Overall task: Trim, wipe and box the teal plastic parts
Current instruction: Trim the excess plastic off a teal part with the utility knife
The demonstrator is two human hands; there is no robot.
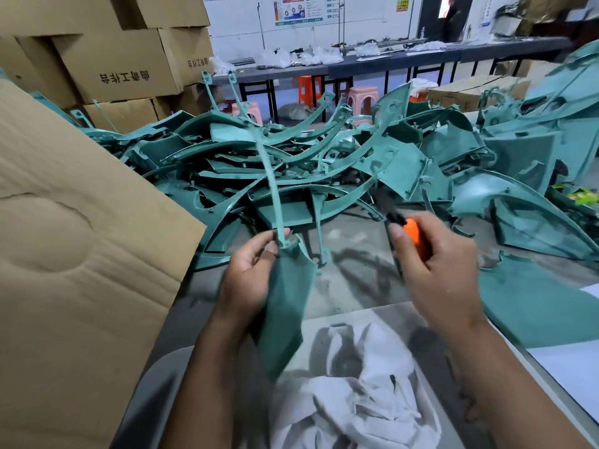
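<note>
Cardboard box flap (74, 241) stands open at the left, ready for finished pieces. Teal plastic parts (324, 163) heap across the bench (350, 286). Left hand (249, 277) grips one teal part (285, 306) upright for trimming; right hand (434, 267) clenches an orange-handled trimming knife (413, 233) over the white wiping cloth (350, 400).

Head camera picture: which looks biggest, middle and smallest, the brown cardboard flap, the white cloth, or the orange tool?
Largest to smallest, as they look:
1. Cardboard flap, though it sits close to the camera, so it may look extra big.
2. White cloth.
3. Orange-handled tool, mostly hidden inside the right hand.
</note>
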